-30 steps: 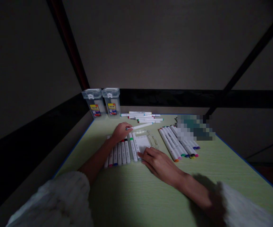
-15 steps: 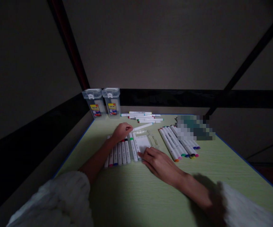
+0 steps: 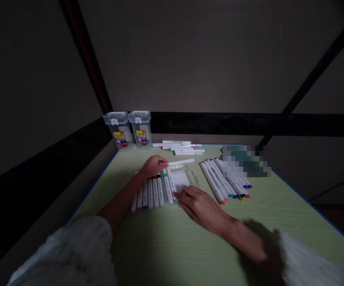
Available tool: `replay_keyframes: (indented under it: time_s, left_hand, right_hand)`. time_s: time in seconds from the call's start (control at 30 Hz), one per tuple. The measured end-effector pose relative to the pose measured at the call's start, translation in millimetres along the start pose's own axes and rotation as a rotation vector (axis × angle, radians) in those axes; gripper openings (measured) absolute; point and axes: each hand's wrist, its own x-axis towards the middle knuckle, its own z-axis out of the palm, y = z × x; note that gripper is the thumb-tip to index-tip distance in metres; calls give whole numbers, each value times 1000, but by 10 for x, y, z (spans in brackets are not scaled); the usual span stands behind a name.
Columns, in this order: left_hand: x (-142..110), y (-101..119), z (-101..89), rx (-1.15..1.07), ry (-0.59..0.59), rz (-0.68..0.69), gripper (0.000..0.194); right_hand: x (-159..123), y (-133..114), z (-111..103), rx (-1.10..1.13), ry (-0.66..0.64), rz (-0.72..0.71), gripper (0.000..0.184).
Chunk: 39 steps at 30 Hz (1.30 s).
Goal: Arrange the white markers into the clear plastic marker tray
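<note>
My left hand (image 3: 154,166) is closed in a pinch on a white marker (image 3: 181,162) with a light blue end, which points right above the top of an open clear plastic case (image 3: 193,174). Several white markers (image 3: 150,193) lie side by side in the left part of the case. My right hand (image 3: 200,204) rests over the lower edge, fingers curled. Its fingertips touch the bottom end of a white marker (image 3: 170,183) beside the green-banded one; part of the grip is hidden.
Several loose markers (image 3: 216,180) with coloured ends lie right of the case, beside a pixelated dark green item (image 3: 245,161). More markers (image 3: 186,149) lie at the table's back. Two clear lidded boxes (image 3: 120,131) stand back left against the dark wall.
The marker in my left hand has swung to a flatter angle, its blue end now slightly lower and farther right. My right hand has barely moved.
</note>
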Motion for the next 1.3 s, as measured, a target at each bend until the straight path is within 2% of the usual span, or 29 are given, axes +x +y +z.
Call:
replay_keyframes:
  time_s: [0.4,0.57,0.7,0.9,1.3]
  left_hand:
    - [-1,35,-25,-117,4,-17,22]
    - [12,6,-8,-79,35,6,23]
    - [6,9,-12,-84,14,5,25]
    - [6,-7,-8,-239,27,-36,22]
    - [2,30,-30,-415,168,-120,18]
  right_hand:
    - [-3,-15,-8,-1,-7,5,30]
    - [-8,-10,-8,6,3,1,29]
    - [-9,-10,-12,7,15,-5,29]
    - [-13,5,12,24,38,-15,28]
    - [-8,2,-2,17,2,-5,29]
